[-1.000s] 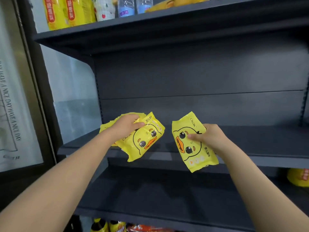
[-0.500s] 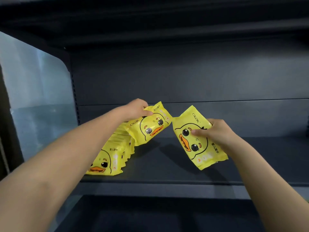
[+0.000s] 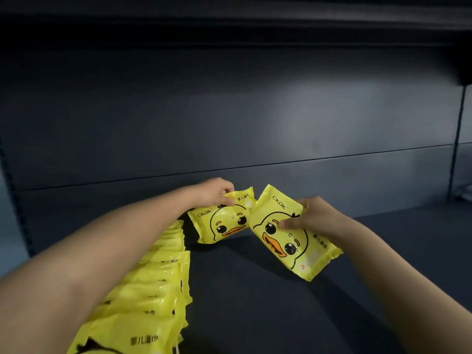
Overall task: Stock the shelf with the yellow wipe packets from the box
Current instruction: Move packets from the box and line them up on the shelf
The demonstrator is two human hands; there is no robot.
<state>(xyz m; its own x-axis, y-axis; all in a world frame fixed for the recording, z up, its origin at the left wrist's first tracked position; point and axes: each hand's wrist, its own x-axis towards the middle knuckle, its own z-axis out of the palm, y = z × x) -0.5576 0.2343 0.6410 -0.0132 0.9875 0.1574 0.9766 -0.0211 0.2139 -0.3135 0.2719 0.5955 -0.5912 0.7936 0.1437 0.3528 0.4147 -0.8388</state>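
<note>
My left hand [image 3: 213, 192] pinches the top edge of a yellow duck-print wipe packet [image 3: 222, 222], which stands at the far end of a row of yellow packets [image 3: 153, 284] on the dark shelf board [image 3: 281, 315]. Just to its right my right hand [image 3: 310, 215] grips a second yellow wipe packet [image 3: 291, 241], tilted and held above the shelf, its upper corner close to the first packet. My left forearm covers part of the row. The box is out of view.
The dark back panel [image 3: 229, 111] rises close behind both hands. The underside of the upper shelf [image 3: 229, 21] runs overhead. A slotted upright [image 3: 456, 149] stands at the right.
The view has moved closer into the shelf. My left hand carried its packet to the far end of the row, and my right hand brought its packet up beside it.
</note>
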